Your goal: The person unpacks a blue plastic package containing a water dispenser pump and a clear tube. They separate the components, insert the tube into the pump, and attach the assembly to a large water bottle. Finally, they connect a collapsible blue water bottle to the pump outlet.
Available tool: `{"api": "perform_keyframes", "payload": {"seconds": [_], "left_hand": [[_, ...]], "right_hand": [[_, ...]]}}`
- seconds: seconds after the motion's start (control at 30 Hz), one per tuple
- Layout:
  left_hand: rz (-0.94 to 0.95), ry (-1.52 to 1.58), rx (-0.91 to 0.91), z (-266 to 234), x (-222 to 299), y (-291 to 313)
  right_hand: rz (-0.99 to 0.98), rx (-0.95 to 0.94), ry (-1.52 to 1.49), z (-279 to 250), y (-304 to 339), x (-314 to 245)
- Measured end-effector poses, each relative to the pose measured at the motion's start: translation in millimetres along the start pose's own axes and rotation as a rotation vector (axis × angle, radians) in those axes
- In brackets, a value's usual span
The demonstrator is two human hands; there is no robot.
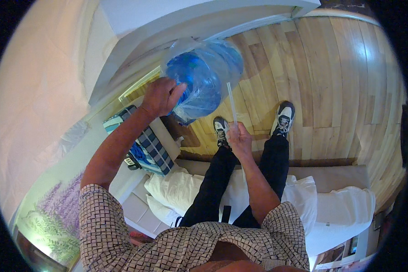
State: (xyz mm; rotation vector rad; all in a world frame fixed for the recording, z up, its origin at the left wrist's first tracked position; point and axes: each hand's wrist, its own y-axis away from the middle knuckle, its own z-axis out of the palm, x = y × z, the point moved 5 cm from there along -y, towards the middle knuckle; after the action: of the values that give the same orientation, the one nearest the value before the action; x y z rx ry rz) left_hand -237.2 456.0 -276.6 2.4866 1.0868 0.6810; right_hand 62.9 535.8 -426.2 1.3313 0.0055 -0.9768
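Observation:
A large clear plastic bag (231,59) with blue, crinkled contents (204,90) sits ahead of me, slightly left of the middle. My left hand (162,97) is at the bag's near left edge, its fingers curled in and pressed against the plastic, with the thumb lying along it. What the contents are, I cannot make out. My right hand (240,139) is closed around a long, thin, clear plastic rod (232,102). The rod points up past the bag's right side, and its lower end shows below my wrist.
A plaid blue-and-white box-like thing (152,147) lies by my left forearm. I sit on a bed edge with white pillows or bedding (340,208). My shoes (283,119) rest on a wood floor (322,81). A white furniture panel (177,20) curves beyond the bag.

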Motion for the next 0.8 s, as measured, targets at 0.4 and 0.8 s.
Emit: {"api": "perform_keyframes", "payload": {"seconds": [0.4,0.8], "left_hand": [[-0.188,-0.048,-0.216,7.3,3.9,-17.7],[-0.072,-0.317,-0.261,-13.5,-33.6,13.5]], "right_hand": [[-0.012,-0.001,-0.007,0.2,-3.1,4.0],[-0.061,0.053,0.056,-1.7,-3.1,-16.0]]}}
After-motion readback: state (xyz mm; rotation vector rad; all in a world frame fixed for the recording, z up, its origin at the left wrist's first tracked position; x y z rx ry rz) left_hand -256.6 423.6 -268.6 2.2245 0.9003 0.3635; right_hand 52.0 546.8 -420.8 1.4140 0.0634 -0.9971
